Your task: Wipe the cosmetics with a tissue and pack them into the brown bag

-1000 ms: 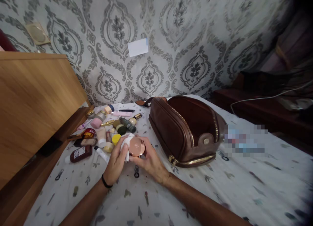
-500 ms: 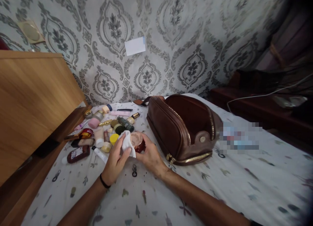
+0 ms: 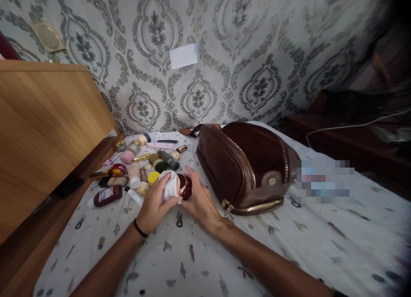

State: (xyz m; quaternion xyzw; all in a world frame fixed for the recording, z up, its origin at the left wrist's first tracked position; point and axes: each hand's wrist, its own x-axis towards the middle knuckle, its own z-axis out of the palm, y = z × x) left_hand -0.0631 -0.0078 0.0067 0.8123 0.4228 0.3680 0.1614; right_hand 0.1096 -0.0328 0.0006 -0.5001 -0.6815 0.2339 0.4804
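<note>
My left hand [image 3: 154, 205] is closed on a white cloth [image 3: 170, 186] and presses it against the lid of a small round jar [image 3: 186, 186], dark red with a rose-gold top. My right hand [image 3: 201, 200] grips that jar from the right side and holds it tilted just above the patterned white sheet [image 3: 224, 254]. A black band sits on my left wrist. The jar's top is mostly hidden by the cloth.
Several cosmetics bottles, tubes and jars [image 3: 138, 168] lie scattered to the left of my hands. A brown leather zip bag [image 3: 244, 166] stands open to the right. A wooden board [image 3: 41, 134] rises on the left, and a patterned wall [image 3: 205, 52] is behind.
The jar has turned from top facing up to lying on its side, and the cloth has moved over its lid. My hands stayed in place.
</note>
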